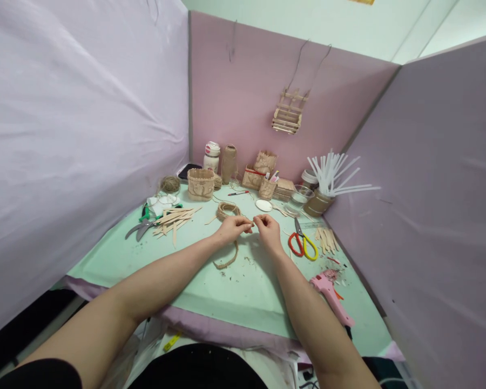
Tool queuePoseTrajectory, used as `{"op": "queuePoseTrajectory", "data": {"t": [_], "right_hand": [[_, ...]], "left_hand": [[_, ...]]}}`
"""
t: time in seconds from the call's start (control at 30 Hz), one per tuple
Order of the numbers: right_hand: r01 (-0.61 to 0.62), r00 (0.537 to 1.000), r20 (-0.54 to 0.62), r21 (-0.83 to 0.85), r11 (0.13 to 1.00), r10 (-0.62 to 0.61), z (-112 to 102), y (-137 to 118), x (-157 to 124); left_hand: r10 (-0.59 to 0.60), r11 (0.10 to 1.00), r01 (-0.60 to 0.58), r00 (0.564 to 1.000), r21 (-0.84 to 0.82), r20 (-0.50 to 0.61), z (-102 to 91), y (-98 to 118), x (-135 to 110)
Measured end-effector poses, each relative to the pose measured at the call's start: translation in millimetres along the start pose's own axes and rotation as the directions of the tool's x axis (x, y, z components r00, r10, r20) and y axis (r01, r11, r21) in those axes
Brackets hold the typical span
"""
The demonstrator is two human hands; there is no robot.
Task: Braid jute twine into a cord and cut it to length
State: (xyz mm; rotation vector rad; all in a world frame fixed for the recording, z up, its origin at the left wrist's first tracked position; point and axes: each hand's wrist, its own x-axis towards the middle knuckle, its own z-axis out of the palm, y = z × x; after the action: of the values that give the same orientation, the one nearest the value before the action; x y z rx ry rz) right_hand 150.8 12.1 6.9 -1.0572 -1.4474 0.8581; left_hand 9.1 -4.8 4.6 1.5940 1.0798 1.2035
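My left hand (231,228) and my right hand (267,228) meet over the middle of the green table (243,286), both pinched on a braided jute cord (228,260). The cord hangs from my left hand and curls on the table below it. A coil of jute twine (227,209) lies just beyond my hands. The fingertips of the two hands are almost touching.
Red and yellow scissors (303,243) and a pink glue gun (331,296) lie at right. Wooden sticks (174,219) and green pliers (142,224) lie at left. Jars, a small basket (200,183), a cup of white glue sticks (328,181) stand at the back. Pink partitions surround the table.
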Motion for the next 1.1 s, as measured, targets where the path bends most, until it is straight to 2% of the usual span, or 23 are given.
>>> {"op": "queuePoseTrajectory", "data": {"t": [0.1, 0.2, 0.33, 0.53, 0.73, 0.9, 1.1], "right_hand": [[-0.052, 0.998, -0.033, 0.039, 0.998, 0.053, 3, 1, 0], [-0.084, 0.996, 0.051, 0.089, 0.992, 0.079, 1, 4, 2], [-0.065, 0.988, 0.144, 0.086, 0.994, 0.052, -4, 7, 5], [-0.091, 0.989, 0.132, 0.134, 0.987, 0.073, -5, 10, 7], [-0.208, 0.968, 0.184, 0.203, 0.957, 0.171, -4, 11, 7], [-0.234, 0.96, 0.206, 0.204, 0.951, 0.192, -4, 7, 5], [-0.227, 0.964, 0.177, 0.165, 0.96, 0.197, -2, 5, 3]], "left_hand": [[0.04, 0.999, -0.041, 0.999, 0.026, 0.027, -1.6, 1, 2], [0.043, 0.999, -0.043, 0.999, 0.013, 0.016, -1.4, 0, 2], [-0.019, 1.0, 0.018, 1.0, -0.015, -0.011, 2.2, -5, 2], [0.007, 1.0, -0.007, 1.0, 0.017, 0.001, 5.2, -6, -1], [-0.003, 0.997, 0.001, 1.0, 0.08, 0.022, 4.6, 0, -3], [0.056, 0.973, -0.039, 0.996, 0.228, -0.069, 1.4, 0, -1], [0.055, 0.958, -0.019, 0.992, 0.285, -0.118, -1.4, 0, 0]]}}
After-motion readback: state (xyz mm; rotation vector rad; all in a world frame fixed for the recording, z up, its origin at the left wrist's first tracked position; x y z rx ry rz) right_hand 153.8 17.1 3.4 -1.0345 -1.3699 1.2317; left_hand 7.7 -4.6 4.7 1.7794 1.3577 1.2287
